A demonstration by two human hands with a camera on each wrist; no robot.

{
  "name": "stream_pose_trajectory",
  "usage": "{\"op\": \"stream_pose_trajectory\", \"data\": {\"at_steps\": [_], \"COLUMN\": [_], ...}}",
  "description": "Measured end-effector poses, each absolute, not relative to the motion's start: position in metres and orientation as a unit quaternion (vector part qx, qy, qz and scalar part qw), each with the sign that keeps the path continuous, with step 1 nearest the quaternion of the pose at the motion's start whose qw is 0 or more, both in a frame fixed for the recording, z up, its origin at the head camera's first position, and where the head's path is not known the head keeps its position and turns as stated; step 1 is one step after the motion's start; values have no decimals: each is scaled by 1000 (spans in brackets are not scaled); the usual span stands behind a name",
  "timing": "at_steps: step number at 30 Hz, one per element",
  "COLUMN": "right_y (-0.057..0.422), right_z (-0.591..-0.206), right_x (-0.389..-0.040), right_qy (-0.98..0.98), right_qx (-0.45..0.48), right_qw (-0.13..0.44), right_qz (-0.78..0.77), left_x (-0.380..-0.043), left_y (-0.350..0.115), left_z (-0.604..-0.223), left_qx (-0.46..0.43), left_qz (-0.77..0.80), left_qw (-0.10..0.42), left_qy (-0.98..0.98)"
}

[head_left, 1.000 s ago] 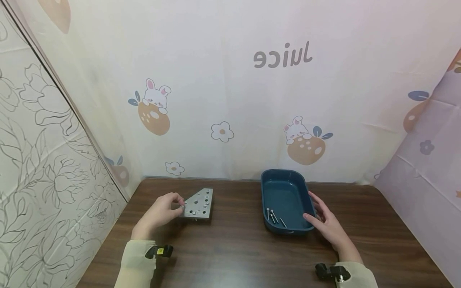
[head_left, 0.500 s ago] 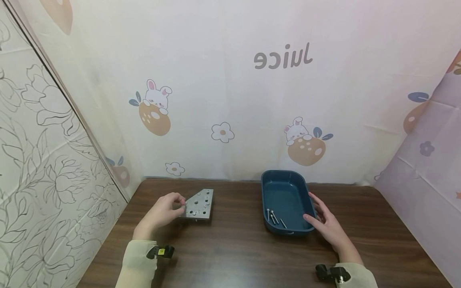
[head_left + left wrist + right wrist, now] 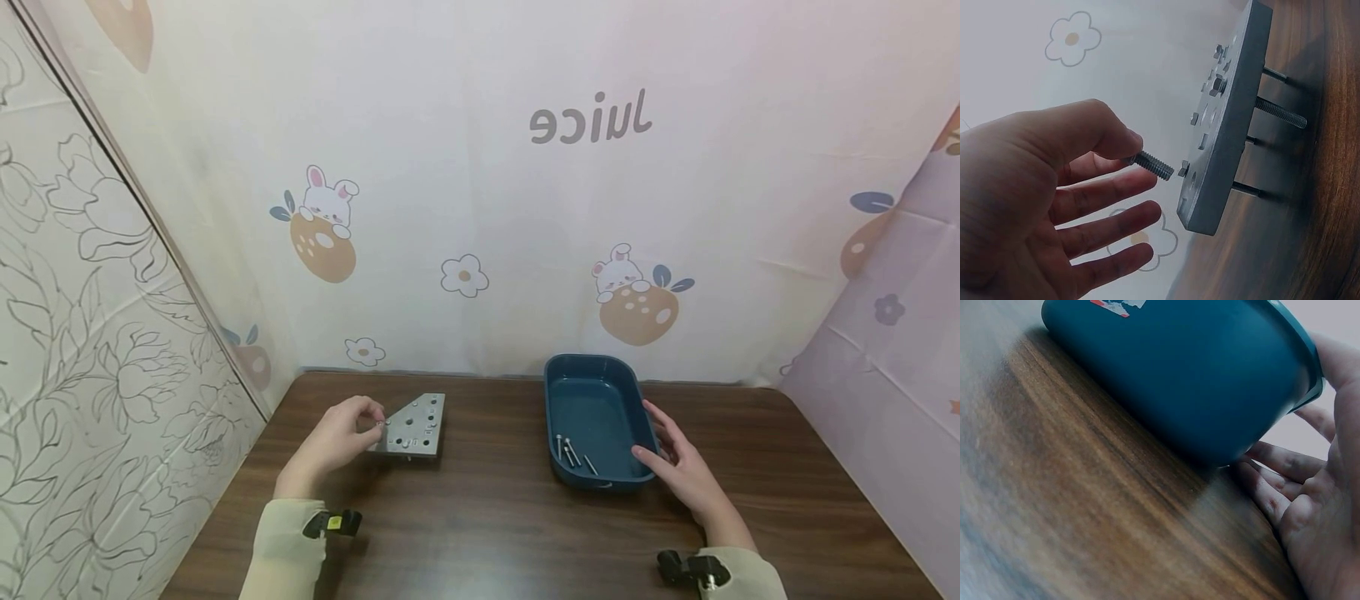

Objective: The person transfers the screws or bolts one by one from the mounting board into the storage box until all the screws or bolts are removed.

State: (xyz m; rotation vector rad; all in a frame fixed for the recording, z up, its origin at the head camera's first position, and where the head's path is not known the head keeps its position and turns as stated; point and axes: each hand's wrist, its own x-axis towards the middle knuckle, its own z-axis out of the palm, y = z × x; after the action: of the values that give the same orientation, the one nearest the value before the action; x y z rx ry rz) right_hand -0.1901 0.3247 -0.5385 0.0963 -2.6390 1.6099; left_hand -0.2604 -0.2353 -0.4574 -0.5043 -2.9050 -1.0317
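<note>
My left hand (image 3: 337,433) pinches a bolt (image 3: 1155,165) between thumb and index finger, its threaded end just off the upper face of a grey metal plate (image 3: 412,423). The other fingers of that hand spread out below. Several bolts stick through the plate, their hex heads on top and their shanks (image 3: 1282,112) pointing down at the table. On the right, my right hand (image 3: 678,462) grips a dark blue tray (image 3: 596,482) by its right side, thumb over the rim and fingers along the outer wall. Several loose bolts (image 3: 572,454) lie in the tray's near left corner.
The brown wooden table (image 3: 487,517) carries both the plate and the tray, with a wide gap between them. A printed curtain (image 3: 465,167) hangs behind the table's back edge, with more panels left and right.
My left hand has drawn back slightly from the plate's left corner, so more of that corner shows. My right hand and the tray stay as they were.
</note>
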Motion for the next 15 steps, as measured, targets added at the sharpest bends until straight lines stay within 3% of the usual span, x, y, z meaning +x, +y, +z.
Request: {"op": "stream_pose_trajectory", "data": {"at_steps": [15], "right_y": [324], "right_z": [-536], "right_x": [-190], "right_qy": [-853], "right_qx": [31], "right_qw": [23], "right_qz": [521], "left_x": [-264], "left_y": [-228], "left_z": [-456], "left_qx": [-191], "left_qz": [-343], "left_qw": [50], "left_qy": [-919]}}
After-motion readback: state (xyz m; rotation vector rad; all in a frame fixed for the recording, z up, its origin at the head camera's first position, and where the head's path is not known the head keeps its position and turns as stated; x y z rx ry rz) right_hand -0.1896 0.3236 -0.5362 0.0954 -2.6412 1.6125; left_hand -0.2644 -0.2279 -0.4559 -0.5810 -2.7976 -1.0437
